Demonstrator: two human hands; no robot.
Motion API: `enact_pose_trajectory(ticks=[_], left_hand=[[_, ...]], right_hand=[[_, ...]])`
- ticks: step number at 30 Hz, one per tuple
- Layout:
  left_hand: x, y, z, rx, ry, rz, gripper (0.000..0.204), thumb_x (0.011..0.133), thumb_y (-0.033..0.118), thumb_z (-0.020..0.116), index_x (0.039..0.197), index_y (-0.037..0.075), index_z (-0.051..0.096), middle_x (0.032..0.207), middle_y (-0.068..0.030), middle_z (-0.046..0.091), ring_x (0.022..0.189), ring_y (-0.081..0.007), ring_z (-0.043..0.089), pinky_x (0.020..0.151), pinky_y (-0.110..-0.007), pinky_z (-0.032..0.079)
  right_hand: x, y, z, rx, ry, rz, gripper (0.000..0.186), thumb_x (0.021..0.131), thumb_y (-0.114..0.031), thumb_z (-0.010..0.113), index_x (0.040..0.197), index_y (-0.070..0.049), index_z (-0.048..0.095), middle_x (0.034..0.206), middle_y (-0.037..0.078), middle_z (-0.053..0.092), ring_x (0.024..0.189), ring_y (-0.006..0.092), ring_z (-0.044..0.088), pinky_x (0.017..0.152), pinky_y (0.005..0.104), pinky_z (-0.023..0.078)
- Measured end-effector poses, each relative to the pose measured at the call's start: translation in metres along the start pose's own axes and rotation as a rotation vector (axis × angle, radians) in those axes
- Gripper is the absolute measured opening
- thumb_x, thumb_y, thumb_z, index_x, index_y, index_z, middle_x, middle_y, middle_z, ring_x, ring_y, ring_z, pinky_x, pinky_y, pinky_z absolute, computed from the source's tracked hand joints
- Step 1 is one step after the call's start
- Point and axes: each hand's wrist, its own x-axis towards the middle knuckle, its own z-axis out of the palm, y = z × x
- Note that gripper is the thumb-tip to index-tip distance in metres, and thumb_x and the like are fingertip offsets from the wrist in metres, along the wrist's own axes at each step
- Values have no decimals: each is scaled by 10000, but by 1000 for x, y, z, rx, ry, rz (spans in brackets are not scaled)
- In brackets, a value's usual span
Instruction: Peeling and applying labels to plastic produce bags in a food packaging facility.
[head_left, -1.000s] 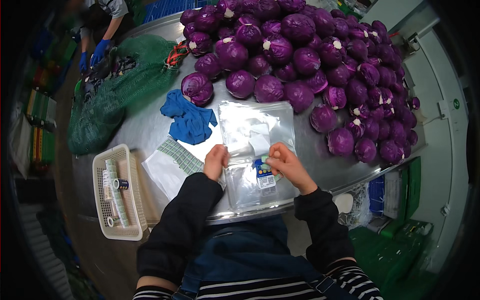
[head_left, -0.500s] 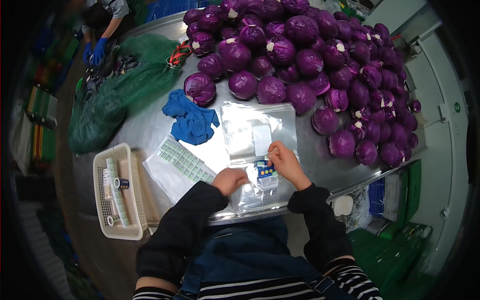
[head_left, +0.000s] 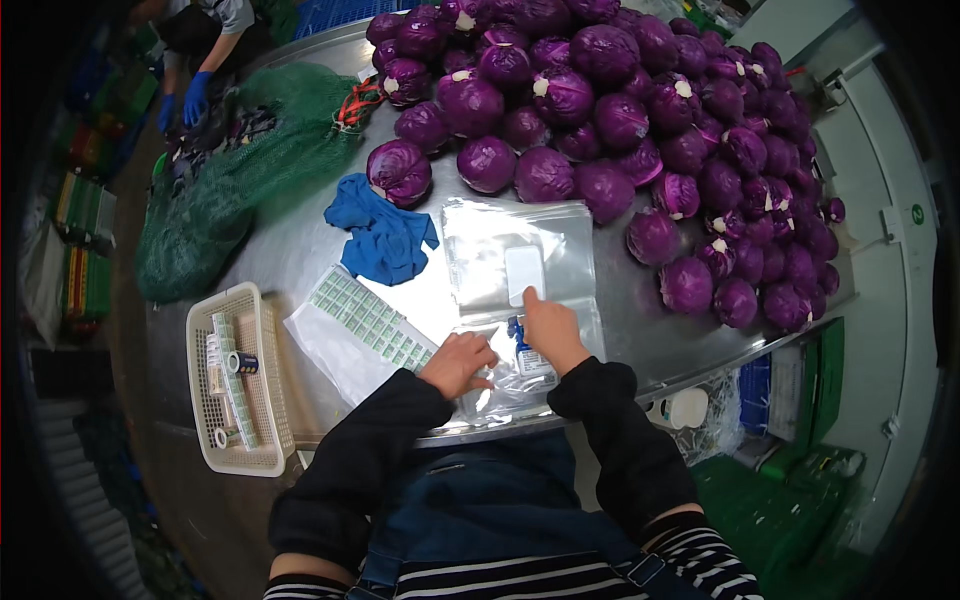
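Note:
My left hand [head_left: 459,362] rests on the lower part of a stack of clear plastic bags [head_left: 530,215], fingers apart and bent. My right hand [head_left: 550,330] is over the same stack, forefinger at the lower edge of a white patch [head_left: 524,268], other fingers curled; what they hold is hidden. Partly under it is a blue-and-white label [head_left: 536,364]. Left of the bags lie a sheet of small green stickers [head_left: 355,310] on white paper [head_left: 325,355] and a crumpled blue cloth [head_left: 380,235].
Purple cabbages [head_left: 601,185] pile along the back and right of the steel table [head_left: 265,255]. A white basket [head_left: 273,430] with label rolls stands at left. Behind it are a green net sack [head_left: 200,250] and a co-worker's blue-gloved hands [head_left: 196,100]. Crates [head_left: 750,510] stand below right.
My left hand has moved right and down onto the bags, its fingers spreading. My right hand has shifted left, from pinching a small piece to a curled shape with the forefinger forward.

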Motion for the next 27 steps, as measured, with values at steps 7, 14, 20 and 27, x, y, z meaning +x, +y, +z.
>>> enact_pose_trajectory(ticks=[7,14,20,27], left_hand=[[7,-14,0,-430,35,-255,155,913,219,691,996,89,678,920,-83,663,861,-241,637,798,-348,478],[27,-26,-40,-892,820,-657,128,991,190,588,948,69,595,750,6,541,620,-79,494,577,-256,419],[8,2,-12,-5,6,51,282,770,280,793,942,113,646,944,-69,605,984,-277,582,893,-424,426],[7,-24,4,-240,58,-128,183,891,250,706,874,84,632,778,-19,604,798,-237,610,755,-379,469]], right_hand=[[-13,11,-71,845,26,-13,238,921,-225,694,983,-56,538,698,55,621,573,165,598,513,322,460],[-12,-4,-68,1011,-65,-104,101,889,26,625,892,-27,539,776,31,594,667,104,568,600,274,451],[4,15,-8,332,121,-210,158,787,-15,657,896,-27,544,815,162,608,752,362,621,662,419,492],[-9,2,-60,287,262,76,183,809,-103,697,920,-49,563,914,132,644,858,347,631,698,435,491]])
